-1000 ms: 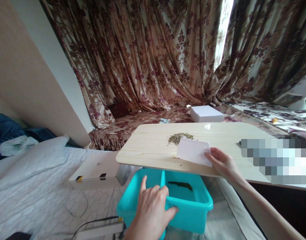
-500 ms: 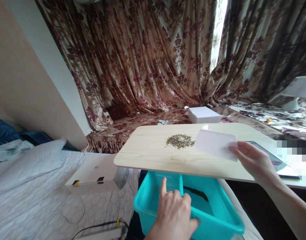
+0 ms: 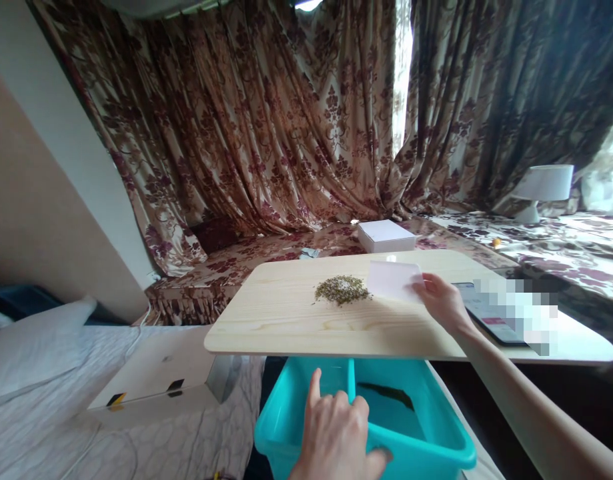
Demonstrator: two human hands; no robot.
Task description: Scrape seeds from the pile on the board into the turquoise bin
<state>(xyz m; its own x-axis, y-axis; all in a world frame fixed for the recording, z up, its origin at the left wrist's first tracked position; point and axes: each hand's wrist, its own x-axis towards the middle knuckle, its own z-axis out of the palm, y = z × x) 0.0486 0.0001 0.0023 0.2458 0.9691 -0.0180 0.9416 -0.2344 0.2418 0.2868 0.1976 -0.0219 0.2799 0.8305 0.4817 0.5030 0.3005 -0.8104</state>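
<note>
My right hand point(image 3: 440, 300) pinches the right edge of a thin, translucent white plastic sheet point(image 3: 393, 279). The sheet is tilted over the pale wooden tabletop point(image 3: 281, 327), its left end close beside a low pile of greenish-brown dried bits or seeds point(image 3: 341, 289). Above the front of a turquoise two-compartment bin point(image 3: 421, 437) is my left hand point(image 3: 333, 423). Its index finger points forward, the thumb stands out to the side, and the other fingers are bent; nothing shows in it. A long dark object point(image 3: 386, 393) lies in the bin's right compartment.
A tablet point(image 3: 486, 320) lies on the right of the tabletop, partly blurred out. Behind stands a white box point(image 3: 386, 235) on a patterned ledge, with a lamp point(image 3: 543, 183) farther right. On the bed at left lies a white carton point(image 3: 156, 367).
My right hand has brought the plastic sheet closer to the pile. The view has turned slightly right. My left hand keeps the same pose over the bin.
</note>
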